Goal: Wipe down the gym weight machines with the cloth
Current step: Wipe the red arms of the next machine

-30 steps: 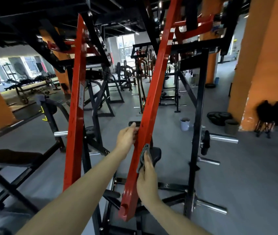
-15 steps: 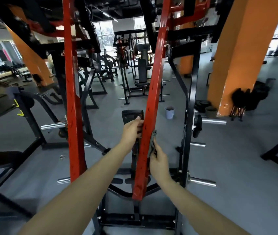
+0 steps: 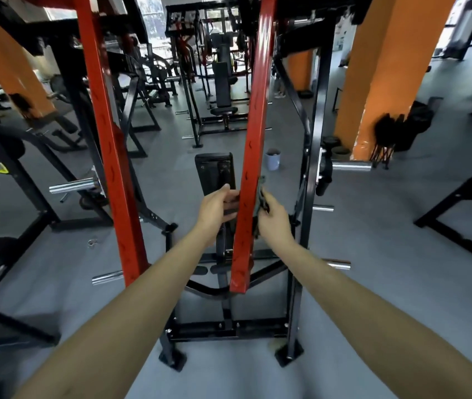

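A weight machine with a black frame (image 3: 314, 156) and two red arms stands in front of me. The right red arm (image 3: 253, 125) hangs down in the middle of the view. My left hand (image 3: 217, 208) grips its left edge at mid height. My right hand (image 3: 275, 220) presses a dark grey cloth (image 3: 260, 197) against the arm's right side, level with the left hand. Most of the cloth is hidden between hand and metal. The left red arm (image 3: 105, 139) hangs untouched. A black seat pad (image 3: 214, 171) sits behind the hands.
Chrome weight pegs (image 3: 350, 165) stick out of the frame on both sides. An orange pillar (image 3: 384, 73) rises at the right, with a small bucket (image 3: 273, 159) on the grey floor near it. More black machines fill the background and left side.
The view has swung so the red arm now hangs nearly upright. My right hand with the cloth has slid up the arm's right side, level with my left hand.
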A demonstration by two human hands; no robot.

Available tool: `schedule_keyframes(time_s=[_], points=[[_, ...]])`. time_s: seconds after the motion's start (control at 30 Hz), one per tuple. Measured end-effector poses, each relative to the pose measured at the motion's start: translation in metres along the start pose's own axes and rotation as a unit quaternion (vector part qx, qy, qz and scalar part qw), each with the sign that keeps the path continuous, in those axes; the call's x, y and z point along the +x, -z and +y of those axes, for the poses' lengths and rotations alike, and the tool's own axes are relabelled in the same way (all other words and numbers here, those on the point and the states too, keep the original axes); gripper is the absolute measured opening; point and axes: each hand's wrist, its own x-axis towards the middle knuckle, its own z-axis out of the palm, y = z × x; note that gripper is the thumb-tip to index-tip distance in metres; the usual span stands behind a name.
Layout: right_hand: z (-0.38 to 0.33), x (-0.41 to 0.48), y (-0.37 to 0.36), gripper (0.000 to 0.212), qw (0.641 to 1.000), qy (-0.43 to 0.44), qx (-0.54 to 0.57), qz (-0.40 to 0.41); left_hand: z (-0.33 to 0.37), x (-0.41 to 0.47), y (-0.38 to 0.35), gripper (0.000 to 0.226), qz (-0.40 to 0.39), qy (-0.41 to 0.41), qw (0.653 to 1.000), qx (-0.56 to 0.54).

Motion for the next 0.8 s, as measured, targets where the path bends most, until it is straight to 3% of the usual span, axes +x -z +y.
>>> schedule_keyframes(time_s=[0.27, 0.43, 0.6, 0.8], points=[[0.067, -0.162, -0.039, 0.063, 0.998, -0.063, 0.024, 0.003, -0.038, -0.013, 0.004, 0.039, 0.031, 0.041, 0.999, -0.013], [0.029, -0.100, -0.026, 0.062, 0.998, -0.018, 0.005, 0.066, -0.039, -0.018, 0.002, 0.037, 0.024, 0.036, 0.999, -0.012], [-0.008, -0.044, -0.027, 0.069, 0.981, 0.096, -0.151, 0.078, -0.038, -0.024, 0.008, 0.043, 0.011, 0.020, 1.000, 0.019], [0.069, -0.113, -0.036, 0.094, 0.898, 0.153, -0.413, 0.015, -0.052, -0.031, 0.022, 0.036, 0.030, 0.007, 0.999, 0.034]])
